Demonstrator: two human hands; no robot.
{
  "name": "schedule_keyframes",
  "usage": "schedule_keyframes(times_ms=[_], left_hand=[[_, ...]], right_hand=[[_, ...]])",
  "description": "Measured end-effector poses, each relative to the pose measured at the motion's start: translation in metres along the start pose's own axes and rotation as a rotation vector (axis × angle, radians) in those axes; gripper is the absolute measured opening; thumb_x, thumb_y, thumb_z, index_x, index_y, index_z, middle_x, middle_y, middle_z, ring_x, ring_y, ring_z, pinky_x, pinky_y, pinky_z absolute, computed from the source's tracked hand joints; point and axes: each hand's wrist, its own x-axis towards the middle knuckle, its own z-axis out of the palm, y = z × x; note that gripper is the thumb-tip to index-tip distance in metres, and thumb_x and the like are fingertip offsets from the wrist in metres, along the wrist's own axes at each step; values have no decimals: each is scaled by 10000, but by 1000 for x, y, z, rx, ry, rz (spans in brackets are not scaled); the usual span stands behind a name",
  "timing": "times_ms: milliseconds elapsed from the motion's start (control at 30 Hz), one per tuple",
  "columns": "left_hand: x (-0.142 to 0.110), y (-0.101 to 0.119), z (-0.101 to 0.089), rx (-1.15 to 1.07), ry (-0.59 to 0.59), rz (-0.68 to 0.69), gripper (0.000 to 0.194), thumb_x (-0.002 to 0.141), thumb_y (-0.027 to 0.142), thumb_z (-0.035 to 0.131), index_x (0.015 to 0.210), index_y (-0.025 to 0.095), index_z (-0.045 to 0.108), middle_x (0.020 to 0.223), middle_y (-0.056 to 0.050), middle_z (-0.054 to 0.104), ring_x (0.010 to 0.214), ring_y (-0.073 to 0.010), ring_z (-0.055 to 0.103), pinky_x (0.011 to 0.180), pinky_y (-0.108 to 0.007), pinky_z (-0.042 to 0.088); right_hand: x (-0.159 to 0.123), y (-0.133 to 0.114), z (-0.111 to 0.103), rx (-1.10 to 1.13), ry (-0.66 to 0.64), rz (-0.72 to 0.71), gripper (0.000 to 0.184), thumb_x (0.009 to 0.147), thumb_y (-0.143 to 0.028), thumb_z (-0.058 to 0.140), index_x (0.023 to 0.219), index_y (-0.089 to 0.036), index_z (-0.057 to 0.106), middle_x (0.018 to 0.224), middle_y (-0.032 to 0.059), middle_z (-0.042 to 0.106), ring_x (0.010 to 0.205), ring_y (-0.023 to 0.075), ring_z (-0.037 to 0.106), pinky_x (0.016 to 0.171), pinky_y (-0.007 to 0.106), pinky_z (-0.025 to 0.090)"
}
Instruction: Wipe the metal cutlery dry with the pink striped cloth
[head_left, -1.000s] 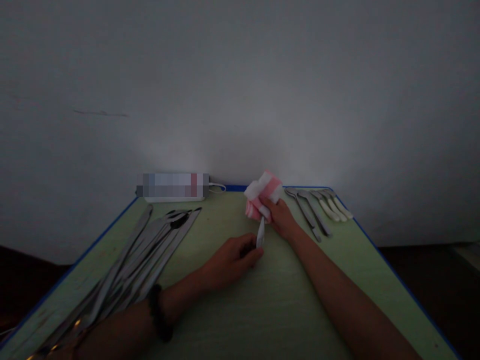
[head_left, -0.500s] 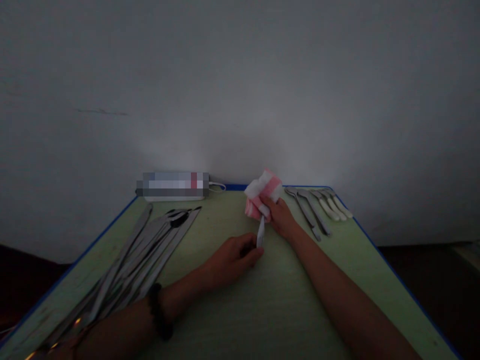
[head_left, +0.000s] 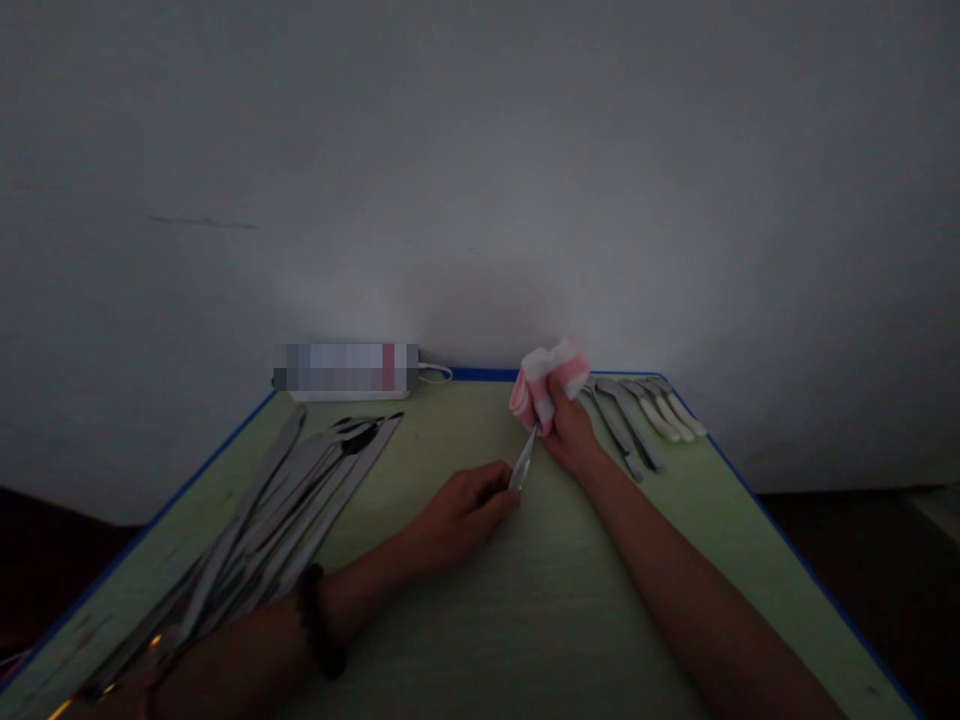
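Observation:
My left hand (head_left: 465, 515) pinches the wide end of a metal cutlery handle (head_left: 524, 462). The handle narrows toward a pink-and-white cloth (head_left: 541, 385), which hides the far end, so I cannot tell which kind of cutlery it is. My right hand (head_left: 568, 425) grips this cloth, closed around it by the thin part of the handle. Both hands are over the middle of the pale green table (head_left: 495, 640). A dark beaded bracelet (head_left: 321, 620) circles my left wrist.
To the left lies a pile of long metal cutlery (head_left: 277, 510), spoons among it. At the right, metal pieces (head_left: 630, 430) and several white-handled pieces (head_left: 664, 410) lie in a row. A blurred-out white box (head_left: 349, 370) with a cable (head_left: 436, 374) stands at the back, before the wall (head_left: 480, 200).
My right hand and the cloth have shifted to the right and slightly away along the cutlery. More of the narrow handle shows, and its wide end has turned a little. My left hand has barely moved.

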Motion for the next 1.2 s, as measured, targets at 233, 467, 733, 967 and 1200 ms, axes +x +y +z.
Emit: schedule_keyframes(times_ms=[233, 467, 733, 967, 1200], left_hand=[[0, -1, 1, -66, -18, 7, 240, 917, 351, 357, 761, 193, 448, 630, 58, 455, 560, -102, 434, 538, -221, 350], [2, -1, 2, -69, -7, -48, 199, 893, 321, 372, 776, 188, 464, 634, 52, 474, 561, -108, 450, 550, -224, 366], [5, -9, 5, -248, 102, -81, 167, 858, 295, 375, 723, 202, 405, 564, 74, 398, 477, -91, 372, 470, -205, 306], [-1, -7, -2, -84, -31, 49, 168, 834, 245, 401, 703, 173, 476, 620, 53, 428, 566, -99, 401, 516, -210, 300], [-4, -4, -1, -51, -97, 67, 268, 913, 327, 367, 727, 176, 486, 652, 45, 474, 593, -101, 441, 569, -214, 339]], right_hand=[[-3, 4, -1, -166, -51, -69, 306, 644, -428, 700, 759, -162, 605, 607, -22, 579, 500, 87, 454, 463, 219, 349], [-12, 9, 10, -170, -9, 17, 283, 594, -382, 714, 713, -147, 609, 574, -34, 577, 495, 77, 439, 483, 218, 343], [-20, 11, 16, -120, -48, 110, 286, 608, -393, 731, 699, -154, 604, 541, -44, 559, 468, 74, 439, 443, 208, 333], [-11, 3, 17, 179, 184, 128, 203, 815, -370, 563, 796, -173, 607, 693, -9, 653, 565, 95, 567, 543, 209, 472], [-9, 8, 13, 119, 131, 82, 258, 709, -402, 680, 762, -161, 601, 638, -21, 627, 520, 78, 537, 491, 190, 444]])
